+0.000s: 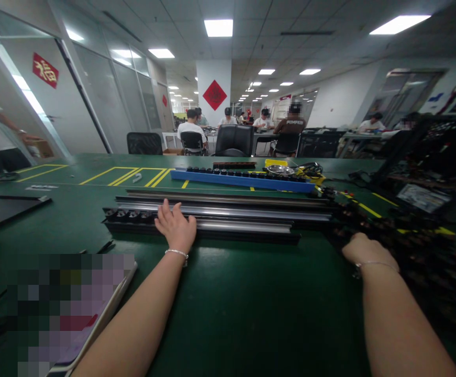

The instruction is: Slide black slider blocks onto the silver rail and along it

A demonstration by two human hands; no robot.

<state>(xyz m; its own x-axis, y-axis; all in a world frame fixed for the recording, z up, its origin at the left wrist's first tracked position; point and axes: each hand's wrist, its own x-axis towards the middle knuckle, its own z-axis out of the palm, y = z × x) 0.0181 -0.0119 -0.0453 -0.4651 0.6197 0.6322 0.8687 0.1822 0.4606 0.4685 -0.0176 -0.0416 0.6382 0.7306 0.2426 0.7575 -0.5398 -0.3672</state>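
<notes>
My left hand [176, 228] lies over the nearest long black rail [247, 227] with its fingers spread. Left of the fingers, a short row of small black round parts [133, 215] sits in the rail's channel. Whether a part is under my palm is hidden. At the right, my right hand [369, 253] is curled at the edge of a heap of small dark parts [427, 251]. Its fingertips are out of sight, so what they grip cannot be made out. Two more long metal rails, one a shiny grey rail [267, 212], lie just behind.
A blue rail [243, 180] filled with black parts lies farther back, near a metal dish [281, 170] and a yellow tray [275, 163]. A pale-edged device [128, 277], partly blurred out, is at lower left. A black panel [8, 212] lies left. People sit at distant tables.
</notes>
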